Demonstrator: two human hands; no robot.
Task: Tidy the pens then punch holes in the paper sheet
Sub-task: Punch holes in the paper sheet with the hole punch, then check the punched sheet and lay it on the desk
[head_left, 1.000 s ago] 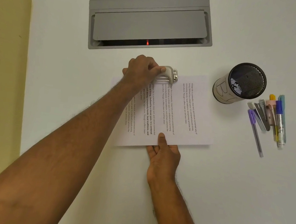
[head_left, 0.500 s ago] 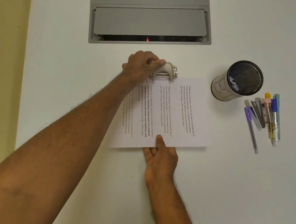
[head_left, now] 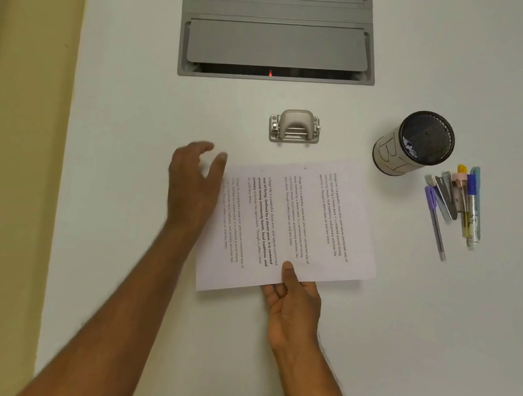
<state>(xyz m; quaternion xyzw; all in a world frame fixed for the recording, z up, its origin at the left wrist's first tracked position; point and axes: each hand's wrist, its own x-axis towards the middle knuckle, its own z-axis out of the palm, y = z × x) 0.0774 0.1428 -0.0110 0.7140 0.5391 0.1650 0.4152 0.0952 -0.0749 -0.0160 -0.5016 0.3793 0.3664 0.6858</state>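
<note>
A printed paper sheet (head_left: 310, 217) lies on the white table (head_left: 131, 114). My right hand (head_left: 293, 301) pinches its near edge, thumb on top. My left hand (head_left: 195, 182) hovers open and blurred at the sheet's far left corner, holding nothing. The small metal hole punch (head_left: 294, 127) stands alone on the table just beyond the sheet, apart from it. Several pens (head_left: 455, 203) lie side by side at the right, next to a black mesh pen holder (head_left: 417, 143).
A grey hatch panel (head_left: 279, 30) is set into the table at the back, with a small red light in its slot. The table's left edge meets a yellow floor; its near edge runs below my arms.
My left hand has let go of the hole punch and pulled back toward me to the sheet's left corner. The sheet has come out of the punch, which now stands free.
</note>
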